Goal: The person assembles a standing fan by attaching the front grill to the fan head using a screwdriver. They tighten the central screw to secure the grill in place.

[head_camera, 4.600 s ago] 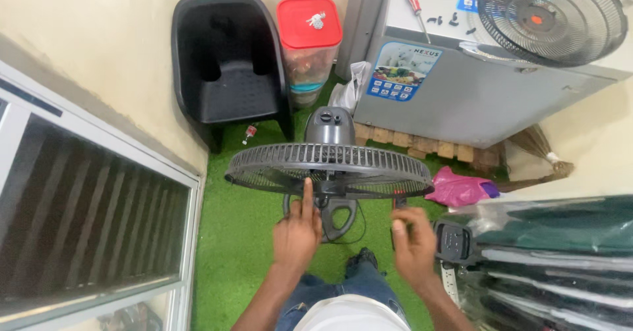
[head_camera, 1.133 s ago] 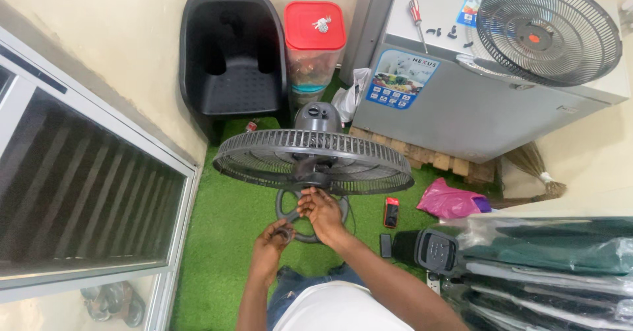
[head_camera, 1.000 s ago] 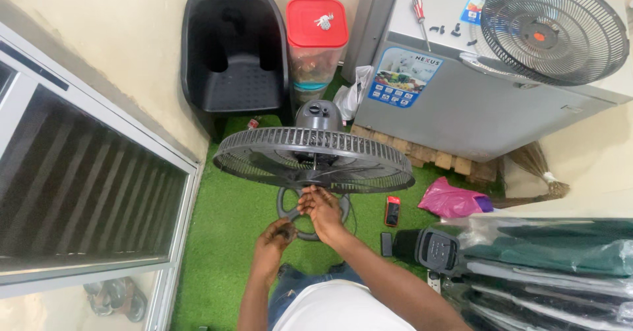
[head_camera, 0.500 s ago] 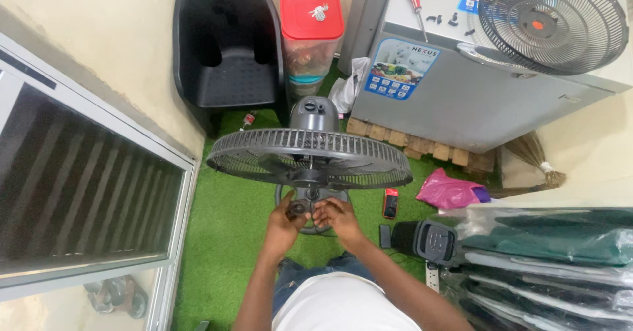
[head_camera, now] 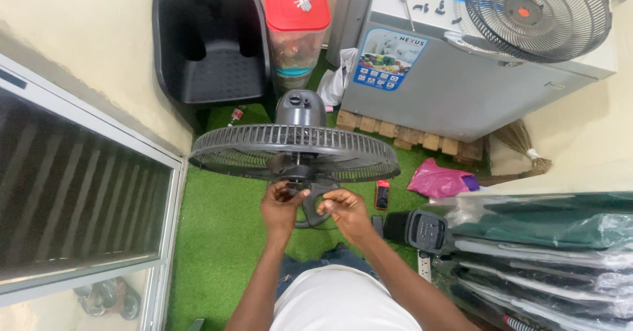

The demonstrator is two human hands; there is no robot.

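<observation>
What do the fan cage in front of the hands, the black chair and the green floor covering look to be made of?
The fan cage looks like dark painted or coated metal wire: thin, evenly spaced ribs, though plastic can't be ruled out. The black chair seems to be moulded plastic, one smooth piece with a slight sheen. The green floor covering looks like synthetic turf, with a short, fuzzy, uniformly bright green pile.

Green turf [head_camera: 217, 239] covered the floor. On it stood a fan [head_camera: 297, 153] mid-floor, a black chair [head_camera: 208, 47] and red-lidded bin [head_camera: 297, 28] at the far edge, a freezer's pallet [head_camera: 409, 135], a pink bag [head_camera: 438, 179] and a small red device [head_camera: 382, 194].
</observation>
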